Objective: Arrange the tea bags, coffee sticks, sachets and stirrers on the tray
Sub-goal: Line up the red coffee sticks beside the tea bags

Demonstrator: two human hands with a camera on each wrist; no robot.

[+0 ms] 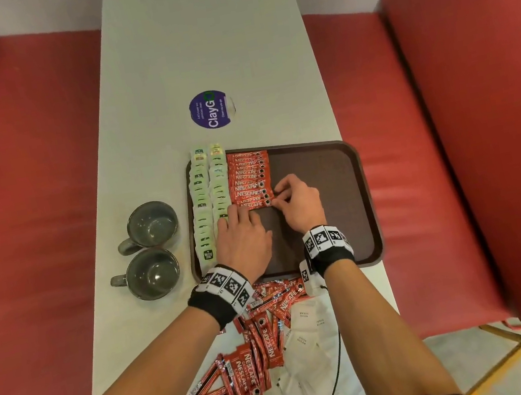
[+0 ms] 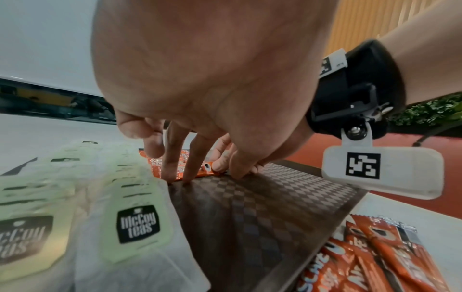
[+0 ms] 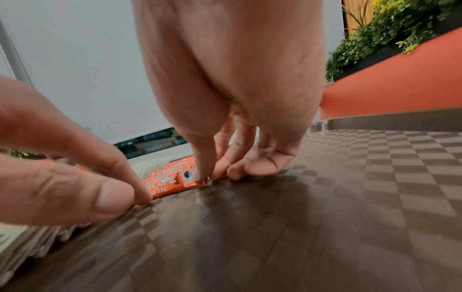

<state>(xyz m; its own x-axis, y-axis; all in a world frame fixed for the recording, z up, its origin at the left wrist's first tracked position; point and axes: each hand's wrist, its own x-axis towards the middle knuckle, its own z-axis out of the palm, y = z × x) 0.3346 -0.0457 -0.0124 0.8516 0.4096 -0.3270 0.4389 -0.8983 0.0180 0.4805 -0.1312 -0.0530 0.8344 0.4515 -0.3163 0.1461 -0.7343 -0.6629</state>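
**A:** So both hands are down on the brown tray (image 1: 348, 188), right at the near end of the row of red coffee sticks (image 1: 250, 178). The left hand (image 1: 241, 235) has straight fingers, tips pressing the nearest coffee stick (image 3: 166, 186) at its left end. The right hand (image 1: 298, 204) is arched, palm up off the tray, fingertips (image 3: 201, 173) pressing that same stick's right end. Neither hand wraps around anything.

**B:** Yep, and the tea bags (image 1: 214, 202) sit in two overlapping columns along the tray's left side, touching the stick row. What can't you make out?

**A:** The stick's middle is hidden under the left fingers in the head view. The loose coffee sticks (image 1: 247, 366) and white sachets (image 1: 308, 338) on the table (image 1: 205, 33) are partly covered by the forearms. No idea where any stirrers are. Two grey mugs (image 1: 153, 247) stand left of the tray.
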